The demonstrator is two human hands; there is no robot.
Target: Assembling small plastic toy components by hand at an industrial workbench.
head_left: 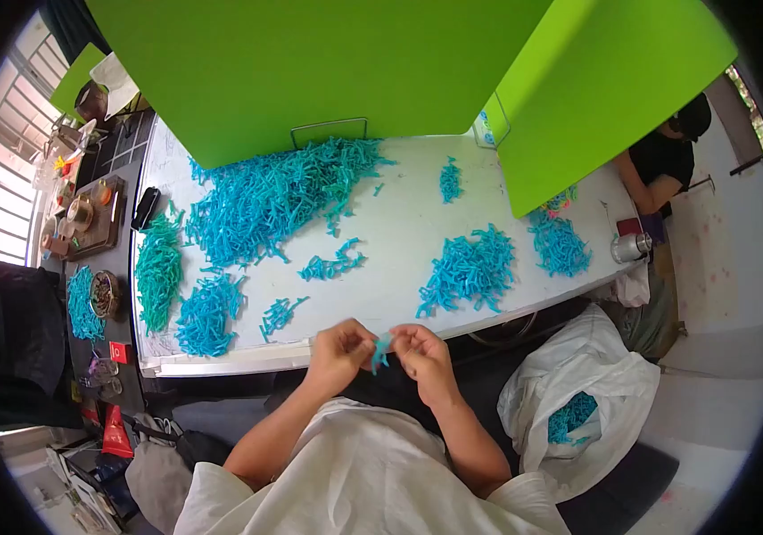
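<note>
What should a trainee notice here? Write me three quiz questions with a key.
1. True or false: the white sack is open at the mouth, with blue pieces inside.
2. Where is the biggest pile? a) on the table's right half; b) by the central green panel; c) at the table's near left corner.
3. What colour is the small thing between the left grip and right grip?

Key: 1 true; 2 b; 3 light blue.

A small red box (120,353) is showing a few white printed characters on its face while sitting on the dark side table (123,275) at the person's left. Between the green panels (310,71), a pale item (486,130) is showing coloured patches, too small for telling whether they are forming lettering.
</note>
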